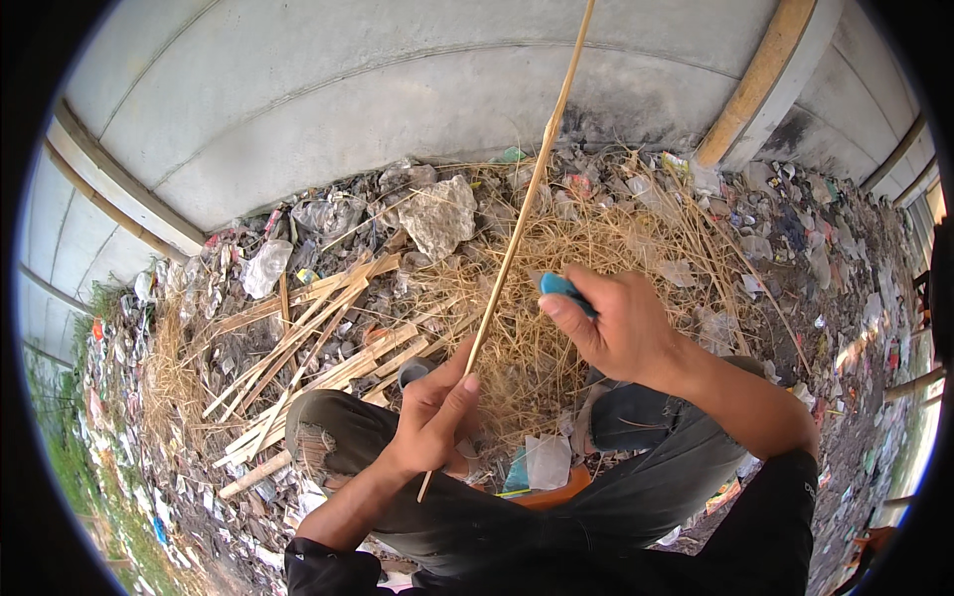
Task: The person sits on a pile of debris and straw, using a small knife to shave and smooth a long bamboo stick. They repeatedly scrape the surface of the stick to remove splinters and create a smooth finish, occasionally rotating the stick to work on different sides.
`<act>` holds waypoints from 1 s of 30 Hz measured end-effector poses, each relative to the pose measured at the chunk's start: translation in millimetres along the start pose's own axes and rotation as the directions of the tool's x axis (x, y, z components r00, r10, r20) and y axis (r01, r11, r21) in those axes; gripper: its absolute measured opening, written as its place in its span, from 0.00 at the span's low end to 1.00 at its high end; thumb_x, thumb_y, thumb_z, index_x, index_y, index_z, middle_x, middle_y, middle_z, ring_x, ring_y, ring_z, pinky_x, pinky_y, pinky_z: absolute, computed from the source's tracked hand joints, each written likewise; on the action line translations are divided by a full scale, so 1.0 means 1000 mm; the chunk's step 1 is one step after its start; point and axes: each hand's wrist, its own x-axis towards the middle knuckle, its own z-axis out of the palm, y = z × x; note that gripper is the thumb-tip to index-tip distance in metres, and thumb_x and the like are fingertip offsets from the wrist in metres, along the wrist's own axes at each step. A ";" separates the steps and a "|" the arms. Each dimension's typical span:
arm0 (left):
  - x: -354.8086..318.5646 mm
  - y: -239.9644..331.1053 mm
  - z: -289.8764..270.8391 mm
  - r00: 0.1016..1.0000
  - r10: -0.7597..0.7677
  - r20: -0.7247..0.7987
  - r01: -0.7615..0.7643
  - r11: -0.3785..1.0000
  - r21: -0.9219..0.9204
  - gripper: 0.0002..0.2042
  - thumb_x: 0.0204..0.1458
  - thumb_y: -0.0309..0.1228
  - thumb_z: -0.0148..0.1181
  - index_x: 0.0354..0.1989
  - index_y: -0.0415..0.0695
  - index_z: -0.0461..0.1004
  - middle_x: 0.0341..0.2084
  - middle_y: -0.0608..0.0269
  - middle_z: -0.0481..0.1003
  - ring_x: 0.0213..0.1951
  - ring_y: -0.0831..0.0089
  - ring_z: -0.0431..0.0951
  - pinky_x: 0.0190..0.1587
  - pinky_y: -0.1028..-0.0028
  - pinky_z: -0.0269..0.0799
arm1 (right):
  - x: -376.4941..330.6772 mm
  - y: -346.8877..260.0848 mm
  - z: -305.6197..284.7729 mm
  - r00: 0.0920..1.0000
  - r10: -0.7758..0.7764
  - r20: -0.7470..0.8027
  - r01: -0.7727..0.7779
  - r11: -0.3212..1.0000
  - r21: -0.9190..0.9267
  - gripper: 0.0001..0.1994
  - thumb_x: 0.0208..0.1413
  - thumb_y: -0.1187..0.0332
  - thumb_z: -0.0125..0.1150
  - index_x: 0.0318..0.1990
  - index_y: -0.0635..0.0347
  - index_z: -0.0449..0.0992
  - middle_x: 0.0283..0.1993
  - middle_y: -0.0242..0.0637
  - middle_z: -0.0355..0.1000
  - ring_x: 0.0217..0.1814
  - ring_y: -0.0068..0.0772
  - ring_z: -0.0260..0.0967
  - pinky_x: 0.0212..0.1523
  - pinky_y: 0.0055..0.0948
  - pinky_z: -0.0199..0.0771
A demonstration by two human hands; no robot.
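Left hand (437,417) is gripping a long, thin, pale bamboo strip (522,214) near its lower end; it slants up past the top edge. Right hand (621,328) is clenched round a blue handle (558,287) right by the strip. Wiry dry shavings (606,238) are piled ahead, flat split slats (318,348) to the left, and a smooth concrete wall (348,89) close behind.

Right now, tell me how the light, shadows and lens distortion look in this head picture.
Head view: even daylight, soft shadows, no strong glare; the fisheye bends the concrete wall and wooden plank toward a black rim; left hand, right hand and thin bamboo strip stay sharp.
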 end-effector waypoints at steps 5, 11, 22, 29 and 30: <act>-0.003 -0.004 -0.001 0.998 -0.054 0.011 0.052 0.993 0.110 0.26 0.72 0.30 0.49 0.76 0.38 0.56 0.21 0.80 0.64 0.24 0.91 0.62 0.27 0.83 0.58 | -0.010 -0.008 0.024 0.977 -0.145 0.157 0.173 0.969 -0.178 0.26 0.71 0.45 0.51 0.30 0.62 0.74 0.15 0.43 0.70 0.17 0.48 0.73 0.18 0.42 0.69; -0.019 -0.003 -0.005 0.987 0.055 0.153 -0.083 0.979 0.188 0.25 0.71 0.28 0.51 0.75 0.36 0.58 0.22 0.75 0.69 0.25 0.88 0.63 0.30 0.82 0.61 | 0.032 0.050 -0.023 0.974 0.207 -0.091 -0.217 0.968 -0.128 0.25 0.70 0.46 0.55 0.32 0.62 0.74 0.16 0.43 0.67 0.17 0.50 0.67 0.20 0.44 0.64; -0.004 -0.003 0.004 0.998 0.058 -0.009 -0.056 0.986 0.154 0.26 0.72 0.29 0.47 0.76 0.37 0.54 0.19 0.77 0.63 0.18 0.89 0.58 0.22 0.81 0.54 | -0.004 0.000 -0.005 0.999 -0.021 -0.039 0.018 0.997 -0.071 0.24 0.68 0.47 0.57 0.31 0.61 0.74 0.16 0.44 0.72 0.17 0.51 0.73 0.18 0.45 0.71; -0.013 -0.003 -0.003 0.999 -0.036 -0.001 0.036 0.992 0.121 0.26 0.72 0.31 0.49 0.76 0.36 0.55 0.21 0.79 0.64 0.21 0.89 0.59 0.24 0.82 0.56 | 0.016 0.015 0.002 0.999 0.003 0.037 0.005 0.976 -0.216 0.24 0.68 0.46 0.56 0.32 0.60 0.73 0.14 0.43 0.69 0.16 0.48 0.73 0.17 0.44 0.70; -0.011 -0.005 -0.002 1.000 -0.022 0.013 0.020 0.993 0.119 0.26 0.72 0.30 0.49 0.76 0.36 0.55 0.21 0.79 0.64 0.20 0.89 0.59 0.24 0.82 0.56 | 0.019 0.022 -0.003 1.000 0.018 -0.014 -0.021 0.971 -0.239 0.24 0.68 0.46 0.57 0.32 0.60 0.74 0.14 0.43 0.69 0.16 0.49 0.73 0.17 0.45 0.69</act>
